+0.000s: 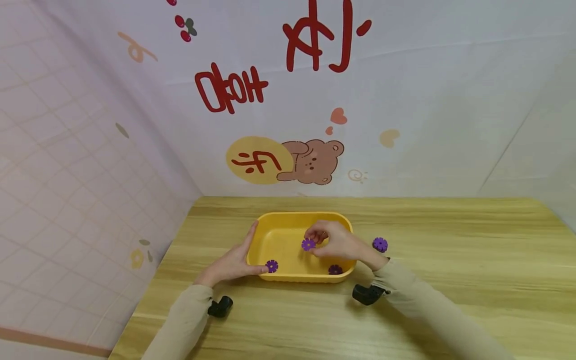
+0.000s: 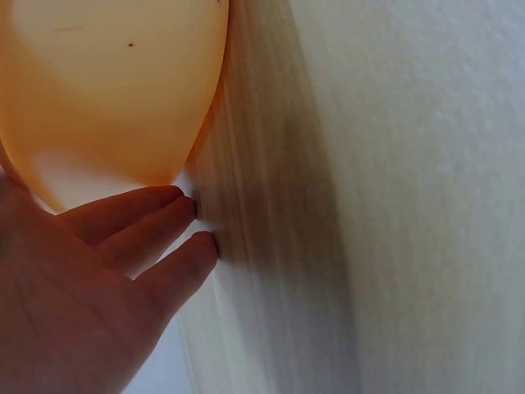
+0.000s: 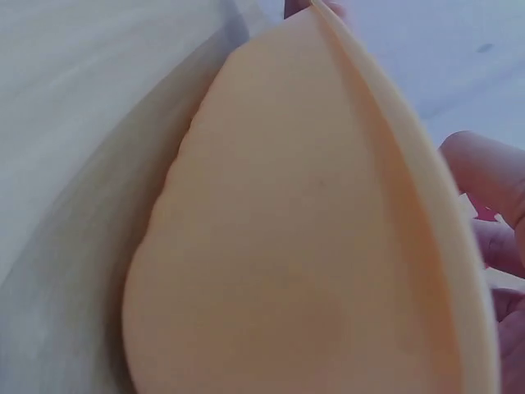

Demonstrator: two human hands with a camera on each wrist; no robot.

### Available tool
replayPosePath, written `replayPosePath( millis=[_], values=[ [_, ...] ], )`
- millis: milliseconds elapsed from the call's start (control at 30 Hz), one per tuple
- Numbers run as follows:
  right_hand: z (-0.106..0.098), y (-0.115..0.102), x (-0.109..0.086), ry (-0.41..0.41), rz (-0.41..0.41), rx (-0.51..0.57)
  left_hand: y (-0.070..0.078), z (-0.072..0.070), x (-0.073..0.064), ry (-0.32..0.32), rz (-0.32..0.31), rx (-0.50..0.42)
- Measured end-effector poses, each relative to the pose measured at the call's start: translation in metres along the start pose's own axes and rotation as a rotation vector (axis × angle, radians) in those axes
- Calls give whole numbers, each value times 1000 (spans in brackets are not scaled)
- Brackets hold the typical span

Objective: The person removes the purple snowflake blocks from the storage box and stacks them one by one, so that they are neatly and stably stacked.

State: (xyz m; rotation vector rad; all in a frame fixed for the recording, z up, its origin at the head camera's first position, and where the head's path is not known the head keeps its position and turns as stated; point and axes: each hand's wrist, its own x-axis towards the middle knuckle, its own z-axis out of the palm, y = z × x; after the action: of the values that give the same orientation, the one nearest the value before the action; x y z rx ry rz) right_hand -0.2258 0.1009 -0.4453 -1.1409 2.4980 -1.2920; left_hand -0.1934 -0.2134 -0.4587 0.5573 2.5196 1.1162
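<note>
- Over the right half of the yellow tray (image 1: 306, 278), my right hand (image 1: 336, 241) pinches a purple flower piece (image 1: 308, 244).
- At the tray's left end, my left hand (image 1: 230, 262) rests, fingers nearly straight along the outside, thumb by the near rim.
- A loose pinch could drop the piece; a push from my left could slide the tray.
- Inside, a near-left flower (image 1: 272, 266) sits by my thumb, which could knock it; a near-right flower (image 1: 335, 270) lies in shadow.
- On the wooden table (image 1: 432, 295), my right forearm blocks the near way to an outside flower (image 1: 380, 244).
</note>
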Motion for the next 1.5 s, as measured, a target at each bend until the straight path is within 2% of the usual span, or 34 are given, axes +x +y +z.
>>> replayPosePath(
  millis=[367, 667, 833, 1233, 1500],
  values=[
    [-25, 8, -26, 8, 5, -61, -2, 1, -1, -2, 16, -1],
    [-44, 22, -43, 110, -84, -40, -2, 2, -1, -10, 2, 2],
    [-58, 29, -54, 146, -92, -62, -3, 2, 0, -13, 20, -6],
    [-79, 51, -79, 103, -94, -107, -3, 1, 0, 1, 12, 18],
    [-86, 64, -94, 122, -72, -143, -1, 0, 1, -1, 6, 22]
  ],
)
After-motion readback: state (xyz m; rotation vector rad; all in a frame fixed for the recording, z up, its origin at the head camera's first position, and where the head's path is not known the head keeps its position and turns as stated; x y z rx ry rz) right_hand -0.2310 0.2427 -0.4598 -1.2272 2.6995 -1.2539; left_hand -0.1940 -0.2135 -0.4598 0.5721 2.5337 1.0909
